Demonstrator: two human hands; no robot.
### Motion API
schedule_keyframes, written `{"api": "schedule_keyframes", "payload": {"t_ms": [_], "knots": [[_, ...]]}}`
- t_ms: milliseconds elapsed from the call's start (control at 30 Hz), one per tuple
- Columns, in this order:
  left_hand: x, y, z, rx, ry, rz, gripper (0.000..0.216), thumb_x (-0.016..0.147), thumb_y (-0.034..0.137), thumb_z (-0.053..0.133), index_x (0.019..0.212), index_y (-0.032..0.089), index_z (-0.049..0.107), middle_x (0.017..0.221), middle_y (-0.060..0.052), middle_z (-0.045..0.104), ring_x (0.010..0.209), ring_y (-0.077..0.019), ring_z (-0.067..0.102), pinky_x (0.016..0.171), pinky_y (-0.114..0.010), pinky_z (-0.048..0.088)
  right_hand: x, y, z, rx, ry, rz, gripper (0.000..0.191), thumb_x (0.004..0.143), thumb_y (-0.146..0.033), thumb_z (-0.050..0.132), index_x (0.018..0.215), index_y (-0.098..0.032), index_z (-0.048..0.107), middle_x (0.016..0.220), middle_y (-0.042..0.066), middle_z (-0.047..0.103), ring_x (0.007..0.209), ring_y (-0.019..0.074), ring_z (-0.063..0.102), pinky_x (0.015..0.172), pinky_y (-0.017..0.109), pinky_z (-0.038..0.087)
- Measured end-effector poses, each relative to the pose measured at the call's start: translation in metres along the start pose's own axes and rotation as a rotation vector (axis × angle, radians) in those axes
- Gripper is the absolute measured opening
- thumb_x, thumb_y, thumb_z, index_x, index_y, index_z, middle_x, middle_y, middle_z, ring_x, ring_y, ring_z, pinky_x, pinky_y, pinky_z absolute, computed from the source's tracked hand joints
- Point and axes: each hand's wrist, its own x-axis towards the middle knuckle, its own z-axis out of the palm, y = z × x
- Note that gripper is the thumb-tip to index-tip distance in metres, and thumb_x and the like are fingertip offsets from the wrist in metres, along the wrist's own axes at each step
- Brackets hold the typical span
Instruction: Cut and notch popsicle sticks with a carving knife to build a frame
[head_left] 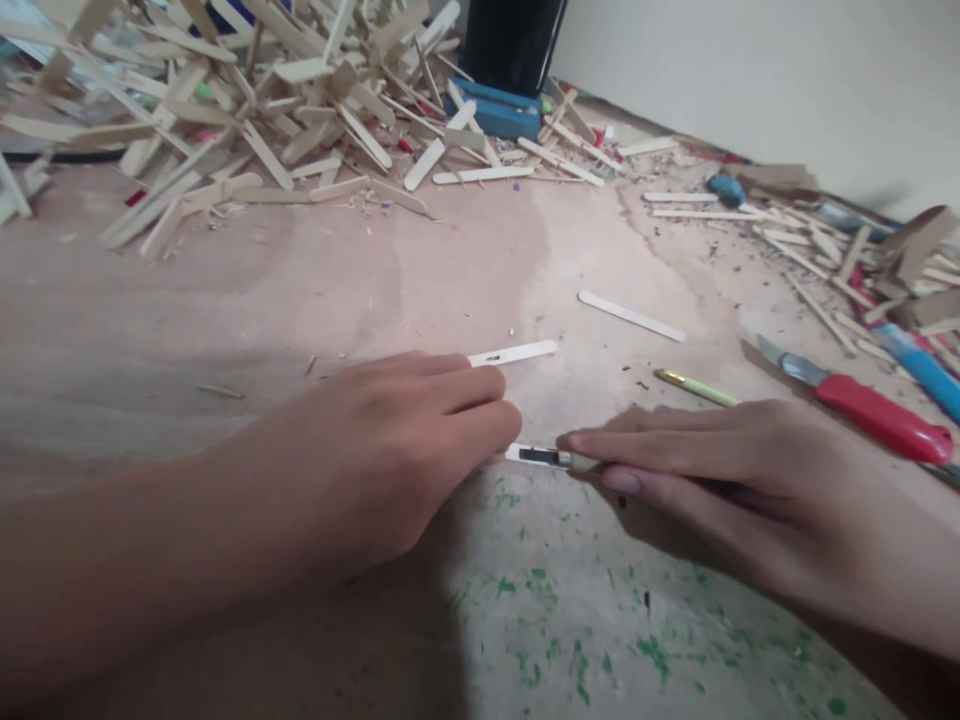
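My left hand [420, 430] is closed, fingers curled and pressed together low on the table. From under its fingertips sticks out the end of a pale wooden craft stick [513, 453]. Beyond its knuckles shows another craft stick [529, 350] with a small dark mark on it. In my right hand [705, 470], thumb and fingers pinch a slim tool [581, 461] with a shiny metal collar; its exact kind is unclear. A dark, narrow piece [536, 455] lies in line with the tool, over the near stick. Most of the tool is hidden by my fingers.
Behind my right hand lie a yellow-green pencil-like rod [697, 387], a red-handled knife [877, 410] and a loose craft stick [631, 316]. A big heap of sticks [300, 90] fills the back left, beside a black object on a blue base [499, 105]. More sticks [817, 245] lie right.
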Motion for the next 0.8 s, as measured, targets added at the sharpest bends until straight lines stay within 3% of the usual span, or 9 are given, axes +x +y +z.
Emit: {"api": "schedule_keyframes", "payload": {"t_ms": [400,500,633,800], "knots": [[0.002,0.0,-0.001,0.014,-0.004,0.01,0.029,0.112,-0.001,0.052,0.094,0.021,0.061,0.096,0.0,0.064,0.085,-0.0203,0.058,0.08,-0.037,0.044,-0.001,0.001,0.004,-0.007,0.018,-0.021,0.03,0.117,-0.012,0.066,0.137,-0.01,0.089,0.132,0.013,0.09,0.115,0.0214,0.091,0.102,0.022,0.074],[0.004,0.0,-0.006,0.039,-0.031,0.054,0.03,0.113,0.0,0.054,0.092,0.02,0.065,0.093,-0.001,0.065,0.082,-0.021,0.059,0.078,-0.038,0.046,-0.001,0.001,0.004,0.012,0.06,0.055,0.028,0.117,-0.017,0.069,0.135,-0.015,0.091,0.128,0.01,0.091,0.112,0.0228,0.091,0.099,0.024,0.075],[0.006,-0.003,-0.011,0.091,-0.042,0.12,0.027,0.116,0.008,0.056,0.096,0.018,0.071,0.097,-0.003,0.07,0.085,-0.024,0.063,0.079,-0.041,0.049,-0.002,0.002,-0.001,0.076,0.126,0.182,0.026,0.117,-0.024,0.071,0.132,-0.021,0.093,0.12,0.004,0.093,0.097,0.0217,0.093,0.076,0.022,0.075],[0.005,-0.004,-0.012,0.175,-0.036,0.163,0.032,0.119,0.008,0.049,0.101,0.018,0.074,0.1,-0.004,0.075,0.092,-0.0255,0.069,0.085,-0.042,0.051,-0.002,0.003,-0.003,0.152,0.137,0.237,0.026,0.114,-0.027,0.075,0.132,-0.027,0.094,0.117,0.001,0.093,0.104,0.0228,0.092,0.081,0.023,0.075]]}}
